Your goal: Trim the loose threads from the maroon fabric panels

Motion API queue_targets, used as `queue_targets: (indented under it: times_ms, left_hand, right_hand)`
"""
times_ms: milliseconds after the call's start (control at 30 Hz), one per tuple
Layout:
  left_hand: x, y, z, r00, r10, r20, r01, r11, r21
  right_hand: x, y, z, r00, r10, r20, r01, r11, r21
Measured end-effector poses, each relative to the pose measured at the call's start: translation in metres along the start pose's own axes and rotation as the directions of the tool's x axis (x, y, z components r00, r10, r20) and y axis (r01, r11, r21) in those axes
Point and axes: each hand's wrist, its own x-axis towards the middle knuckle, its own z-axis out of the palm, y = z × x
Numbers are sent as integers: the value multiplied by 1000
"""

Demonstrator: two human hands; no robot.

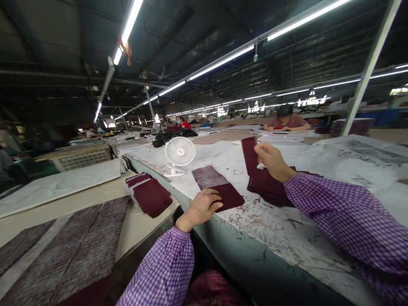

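Observation:
My right hand [274, 160] is raised above the table, its thumb and fingers pinched on the edge of a maroon fabric piece [249, 155] that hangs upright. Under and behind that hand lies a pile of maroon fabric pieces [267, 189], partly hidden by my wrist. My left hand [203, 206] rests at the near edge of another fabric piece [228, 195] lying flat on the table, its fingers slightly bent and apart. That piece is plain maroon at the near end and has a speckled grey-maroon part [208, 176] at the far end.
A small white fan [180, 151] stands on the white-covered table [255, 225], which has dark scraps scattered over it. To the left, a lower surface bears a maroon stack [151, 196] and speckled fabric panels [86, 238]. Clear plastic sheeting [357, 157] lies right; a co-worker [288, 121] sits beyond.

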Motion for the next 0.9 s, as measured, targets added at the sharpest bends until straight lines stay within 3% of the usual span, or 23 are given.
queue_targets:
  times_ms: [33,67,100,167,200,233,267,333,367,400,433,533,600,733,900]
  left_hand:
    - [-1,3,1,994,-71,-80,54,980,-190]
    - [-2,7,2,976,-175,-130,110,910,-400]
    - [-4,10,2,951,-283,-127,156,791,-592]
    - [-9,16,4,915,-403,-33,207,537,-818]
    - [-11,17,5,906,-423,-15,203,466,-861]
    - [-14,18,6,898,-438,-29,185,438,-880]
    - [-16,18,7,888,-455,-68,155,435,-887]
    - [-19,17,10,863,-480,-157,84,443,-892]
    - [-21,18,12,859,-479,-180,55,437,-898]
    - [-22,18,13,862,-471,-188,34,423,-905]
    - [-24,20,14,865,-463,-193,17,412,-911]
    - [-31,23,17,870,-455,-190,0,385,-923]
    - [-35,23,16,875,-459,-153,31,369,-929]
    - [-28,13,6,857,-504,-113,130,422,-897]
    - [13,5,-3,891,-451,-62,312,704,-638]
  right_hand:
    - [-11,-9,7,979,-76,189,91,993,-73]
    - [-23,-17,15,917,-124,380,189,972,-140]
    - [-35,-25,23,827,-142,545,279,944,-177]
    - [-54,-34,37,546,-87,833,358,923,-138]
    - [-61,-36,41,436,-49,899,348,930,-119]
    - [-64,-35,44,398,-24,917,325,939,-116]
    - [-65,-32,45,438,-12,899,303,943,-135]
    - [-60,-22,43,646,-16,763,274,938,-213]
    - [-57,-17,41,721,-6,693,243,939,-245]
    - [-53,-12,38,748,33,663,190,946,-262]
    - [-51,-7,36,735,98,671,111,959,-262]
    - [-49,1,32,598,299,744,-224,953,-203]
    - [-50,4,32,552,366,749,-367,913,-176]
    - [-48,13,30,509,423,750,-379,892,-246]
    - [-42,21,22,501,391,772,-276,918,-286]
